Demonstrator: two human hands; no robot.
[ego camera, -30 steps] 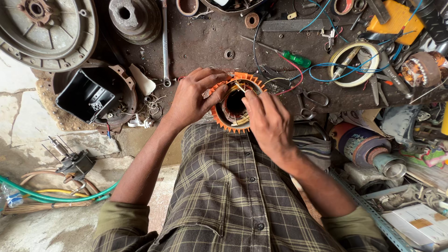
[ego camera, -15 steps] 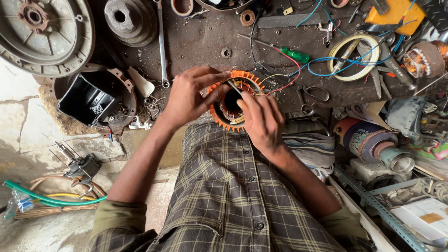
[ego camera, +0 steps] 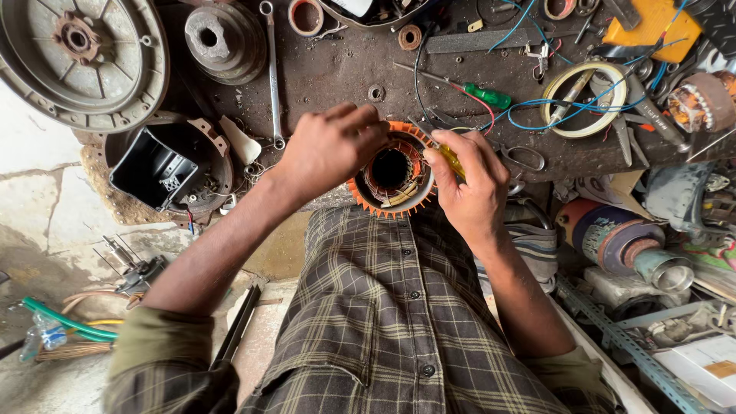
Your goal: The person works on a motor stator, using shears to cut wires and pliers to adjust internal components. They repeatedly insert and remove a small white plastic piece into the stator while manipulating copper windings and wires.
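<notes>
both hands on the orange stator (ego camera: 391, 175)
left hand (ego camera: 331, 149) grips its rim; right hand (ego camera: 469, 182) closed on a yellow tool (ego camera: 451, 159) beside it.

A motor repair workshop: grimy bench (ego camera: 345, 69) beyond the fingers, strewn with a spanner (ego camera: 271, 69), green-handled screwdriver (ego camera: 484, 96), tape roll (ego camera: 586, 98), loose wires; large metal pulley wheels (ego camera: 80, 57) far left of the fingers.
</notes>
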